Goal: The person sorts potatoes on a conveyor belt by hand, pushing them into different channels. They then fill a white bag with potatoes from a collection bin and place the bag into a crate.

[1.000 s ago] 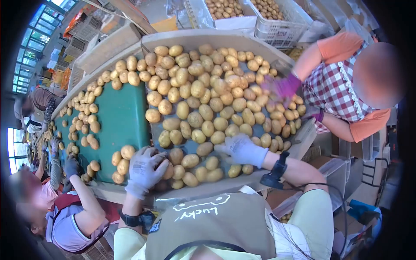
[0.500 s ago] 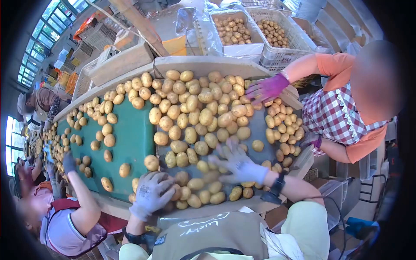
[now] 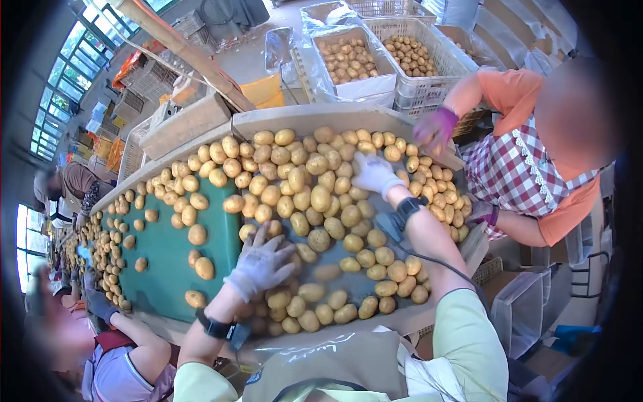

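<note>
1. With fingers spread, the left hand (image 3: 261, 264) is being held over potatoes (image 3: 311, 292) beside the green conveyor belt (image 3: 167, 248), having been moved inward.
2. The right hand (image 3: 375, 174) is being extended among potatoes farther across, having been shifted from nearer ones; whether anything is being pinched cannot be told. Apparently, potatoes on the far side are now being worked.
3. A co-worker's purple-gloved hand (image 3: 435, 129) is being held near the far rim (image 3: 295, 119), having been drawn back.

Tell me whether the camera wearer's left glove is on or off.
On: the pale glove covers the left hand from the fingers back to the wrist, where bare skin begins.
</note>
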`<action>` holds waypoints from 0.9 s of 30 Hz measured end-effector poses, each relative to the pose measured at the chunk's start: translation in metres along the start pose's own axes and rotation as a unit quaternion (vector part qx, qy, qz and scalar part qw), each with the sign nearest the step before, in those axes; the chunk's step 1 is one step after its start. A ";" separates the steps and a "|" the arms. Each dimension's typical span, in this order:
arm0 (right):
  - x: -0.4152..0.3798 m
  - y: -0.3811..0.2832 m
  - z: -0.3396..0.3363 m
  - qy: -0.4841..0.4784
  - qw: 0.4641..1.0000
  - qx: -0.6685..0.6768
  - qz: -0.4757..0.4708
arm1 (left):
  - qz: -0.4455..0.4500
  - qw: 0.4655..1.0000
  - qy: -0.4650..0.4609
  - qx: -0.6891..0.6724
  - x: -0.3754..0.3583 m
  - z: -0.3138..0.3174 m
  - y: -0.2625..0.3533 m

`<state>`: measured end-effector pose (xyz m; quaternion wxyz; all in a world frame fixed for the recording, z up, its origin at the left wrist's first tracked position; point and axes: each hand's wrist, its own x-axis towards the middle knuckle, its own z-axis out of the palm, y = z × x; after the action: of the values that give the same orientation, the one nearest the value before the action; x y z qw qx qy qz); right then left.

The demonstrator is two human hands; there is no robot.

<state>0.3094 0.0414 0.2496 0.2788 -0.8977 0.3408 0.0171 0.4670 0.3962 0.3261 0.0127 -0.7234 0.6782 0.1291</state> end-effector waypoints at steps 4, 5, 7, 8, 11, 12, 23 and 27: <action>-0.025 0.029 0.006 -0.050 0.988 0.146 0.027 | -0.073 0.986 -0.011 -0.149 -0.028 -0.005 0.001; -0.024 0.039 0.018 -0.014 0.993 0.120 -0.018 | -0.074 0.988 0.005 -0.137 -0.032 -0.007 0.004; -0.029 0.035 0.013 -0.032 0.994 0.096 -0.035 | -0.087 0.987 0.016 -0.132 -0.037 -0.001 0.006; -0.032 0.032 0.009 -0.047 0.995 0.075 -0.049 | -0.097 0.987 0.026 -0.124 -0.040 0.000 0.007; -0.039 0.007 -0.009 -0.097 0.979 0.134 -0.121 | -0.103 0.986 0.031 -0.129 -0.041 -0.003 0.005; -0.043 -0.004 -0.011 -0.124 0.973 0.141 -0.136 | -0.106 0.985 0.036 -0.132 -0.041 -0.001 0.006; 0.026 -0.045 -0.056 0.172 0.957 -0.005 -0.234 | -0.100 0.980 0.056 -0.162 -0.040 0.009 -0.009; -0.026 -0.026 -0.002 -0.138 0.971 -0.102 -0.168 | -0.091 0.980 0.068 -0.165 -0.037 0.007 -0.012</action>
<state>0.3057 0.0724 0.2696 0.2291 -0.9547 0.1399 0.1285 0.4759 0.4342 0.3253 -0.1409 -0.7814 0.5781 0.1881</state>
